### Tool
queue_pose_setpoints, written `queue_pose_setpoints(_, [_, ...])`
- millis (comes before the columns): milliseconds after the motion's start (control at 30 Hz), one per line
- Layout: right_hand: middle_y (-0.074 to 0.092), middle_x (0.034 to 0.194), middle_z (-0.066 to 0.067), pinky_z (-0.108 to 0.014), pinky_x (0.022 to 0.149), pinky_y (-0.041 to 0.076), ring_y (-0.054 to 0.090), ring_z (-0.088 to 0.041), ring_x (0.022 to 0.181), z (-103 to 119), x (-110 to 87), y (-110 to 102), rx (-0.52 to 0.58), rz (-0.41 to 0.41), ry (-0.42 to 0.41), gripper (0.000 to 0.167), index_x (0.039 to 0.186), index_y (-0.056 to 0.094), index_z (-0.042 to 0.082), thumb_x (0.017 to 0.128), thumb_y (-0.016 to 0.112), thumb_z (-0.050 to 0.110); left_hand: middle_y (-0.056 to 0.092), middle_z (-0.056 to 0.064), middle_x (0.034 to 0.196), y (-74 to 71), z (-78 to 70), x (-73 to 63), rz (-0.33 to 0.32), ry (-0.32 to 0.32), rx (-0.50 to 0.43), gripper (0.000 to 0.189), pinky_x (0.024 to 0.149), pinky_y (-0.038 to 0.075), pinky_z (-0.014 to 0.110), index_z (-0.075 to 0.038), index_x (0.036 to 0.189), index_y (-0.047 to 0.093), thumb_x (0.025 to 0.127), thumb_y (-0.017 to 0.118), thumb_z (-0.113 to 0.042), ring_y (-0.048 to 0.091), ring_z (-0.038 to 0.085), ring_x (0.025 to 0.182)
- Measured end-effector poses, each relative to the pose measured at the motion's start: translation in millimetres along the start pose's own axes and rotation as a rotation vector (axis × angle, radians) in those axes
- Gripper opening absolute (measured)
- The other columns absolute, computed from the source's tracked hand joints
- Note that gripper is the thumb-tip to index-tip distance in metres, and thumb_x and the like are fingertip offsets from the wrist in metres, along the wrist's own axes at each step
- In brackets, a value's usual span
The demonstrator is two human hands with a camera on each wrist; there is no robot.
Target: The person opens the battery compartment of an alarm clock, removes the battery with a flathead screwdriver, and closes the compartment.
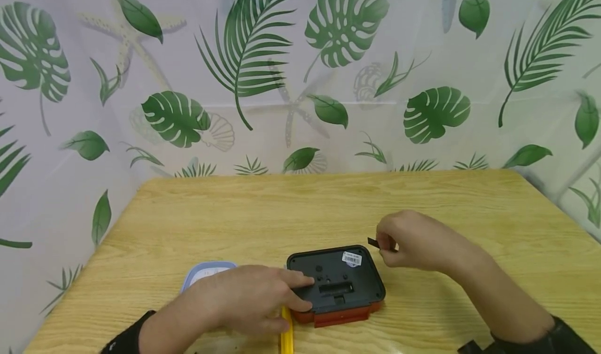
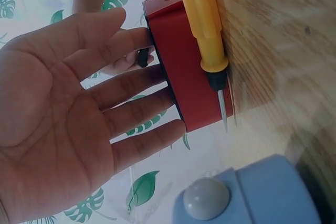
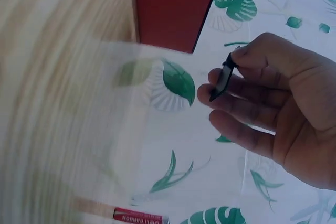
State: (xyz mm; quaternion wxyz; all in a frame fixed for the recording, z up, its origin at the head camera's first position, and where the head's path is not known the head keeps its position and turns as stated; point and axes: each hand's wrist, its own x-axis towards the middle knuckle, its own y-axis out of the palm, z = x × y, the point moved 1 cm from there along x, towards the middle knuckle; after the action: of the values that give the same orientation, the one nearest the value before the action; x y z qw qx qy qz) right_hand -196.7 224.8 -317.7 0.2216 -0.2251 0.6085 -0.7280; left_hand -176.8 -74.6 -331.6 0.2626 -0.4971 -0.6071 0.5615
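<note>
A red box-shaped device (image 1: pixel 335 283) lies with its black back up on the wooden table. That back shows an uncovered slot (image 1: pixel 336 288), several small holes and a white barcode sticker (image 1: pixel 352 259). My left hand (image 1: pixel 253 296) rests on the device's left side, its fingertips touching the black back with fingers fairly straight. Off the device's right edge, my right hand (image 1: pixel 413 242) pinches a small flat black cover (image 3: pixel 224 80) between thumb and fingers. Under the left hand, a yellow-handled screwdriver (image 2: pixel 205 24) lies alongside the device, its thin metal tip showing in the left wrist view.
A pale blue object (image 1: pixel 206 271) with a white face sits left of the device, partly behind the left forearm; a round grey knob (image 2: pixel 206 199) shows on it. A red battery (image 3: pixel 140 216) appears low in the right wrist view. A leaf-patterned cloth (image 1: pixel 300 82) hangs behind the table.
</note>
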Motion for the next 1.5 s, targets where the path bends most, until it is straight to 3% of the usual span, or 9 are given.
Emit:
queue_pose_setpoints(100, [0.051,0.070,0.016,-0.020,0.058,0.043,0.046,0.001,0.064,11,1.3,0,0.032,-0.026,-0.067,0.027,0.070,0.057,0.025,0.080,0.074,0.006,0.046,-0.002,0.153,1.0,-0.2,0.3,0.006,0.019,-0.001,0.043,0.099,0.050,0.028,-0.036,0.134,0.063,0.093,0.068,-0.026,0.055,0.012,0.127])
queue_pose_setpoints(300, [0.055,0.074,0.018,-0.018,0.058,0.043,0.045,0.002,0.064,31,4.0,4,0.093,0.026,-0.172,0.023,0.075,0.060,0.026,0.084,0.076,0.011,0.041,-0.003,0.157,5.0,-2.5,1.6,0.004,0.048,0.014,0.046,0.103,0.048,0.028,-0.036,0.140,0.058,0.095,0.066,-0.028,0.045,0.012,0.139])
queue_pose_setpoints(667, [0.054,0.081,0.016,-0.017,0.065,0.048,0.048,0.003,0.069,57,5.3,17,0.052,0.162,-0.216,0.022,0.076,0.060,0.025,0.083,0.076,0.011,0.039,-0.002,0.158,6.1,-3.3,2.8,0.011,0.058,0.044,0.048,0.104,0.046,0.027,-0.036,0.142,0.055,0.095,0.067,-0.032,0.040,0.012,0.143])
queue_pose_setpoints(933, [0.051,0.076,0.015,-0.015,0.060,0.045,0.043,0.003,0.065,64,6.5,30,-0.084,0.084,-0.284,0.026,0.072,0.057,0.024,0.080,0.077,0.009,0.037,-0.002,0.159,7.7,-3.5,3.2,0.024,0.061,0.042,0.051,0.104,0.046,0.025,-0.037,0.144,0.054,0.094,0.068,-0.035,0.038,0.011,0.144])
queue_pose_setpoints(1200, [0.056,0.077,0.011,-0.015,0.063,0.049,0.050,0.001,0.069,67,8.8,32,-0.180,0.014,-0.321,0.024,0.072,0.059,0.021,0.078,0.080,0.010,0.036,-0.001,0.160,9.1,-2.8,3.2,0.008,0.074,0.034,0.055,0.104,0.046,0.024,-0.036,0.145,0.052,0.093,0.070,-0.033,0.038,0.011,0.144])
queue_pose_setpoints(1500, [0.063,0.089,0.008,-0.019,0.072,0.054,0.060,-0.004,0.083,69,8.8,31,-0.226,0.055,-0.305,0.020,0.073,0.066,0.021,0.081,0.084,0.020,0.036,-0.001,0.160,8.2,-2.1,3.1,0.015,0.072,0.015,0.057,0.103,0.046,0.025,-0.036,0.145,0.052,0.092,0.071,-0.032,0.039,0.012,0.144])
